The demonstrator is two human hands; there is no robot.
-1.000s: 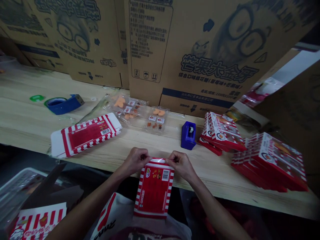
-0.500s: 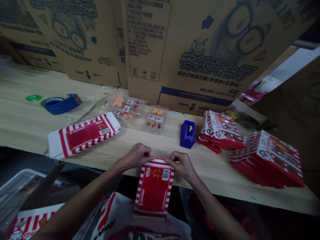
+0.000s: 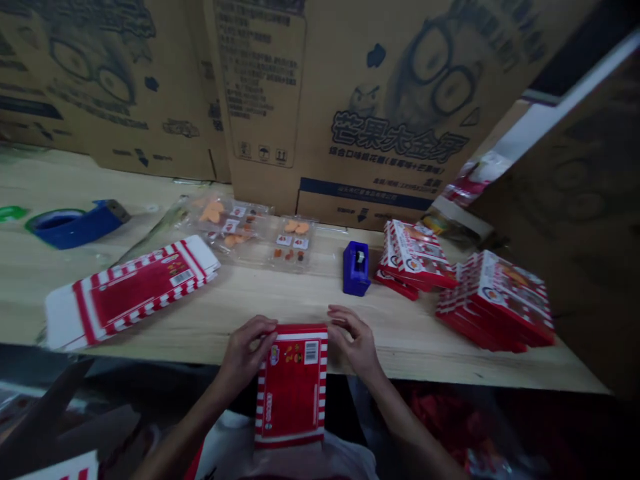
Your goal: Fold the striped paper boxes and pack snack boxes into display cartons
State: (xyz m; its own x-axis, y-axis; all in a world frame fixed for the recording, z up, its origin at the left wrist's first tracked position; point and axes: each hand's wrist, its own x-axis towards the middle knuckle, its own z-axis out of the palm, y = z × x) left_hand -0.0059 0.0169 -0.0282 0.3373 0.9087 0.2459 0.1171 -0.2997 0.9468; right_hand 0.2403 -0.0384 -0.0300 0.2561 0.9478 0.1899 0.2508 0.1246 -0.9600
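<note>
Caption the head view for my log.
Left hand and right hand flank a red-and-white striped carton at the edge of a wooden bench.

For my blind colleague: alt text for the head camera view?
A left hand and right hand flank a red-and-white striped carton at a wooden bench's edge; a flat carton, clear trays and stacked red boxes lie beyond.

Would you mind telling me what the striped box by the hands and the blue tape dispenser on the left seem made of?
The striped box looks like printed paperboard, with folded edges and a slight gloss. The blue tape dispenser seems moulded plastic, smooth-surfaced, though the dim view leaves that open.
</note>
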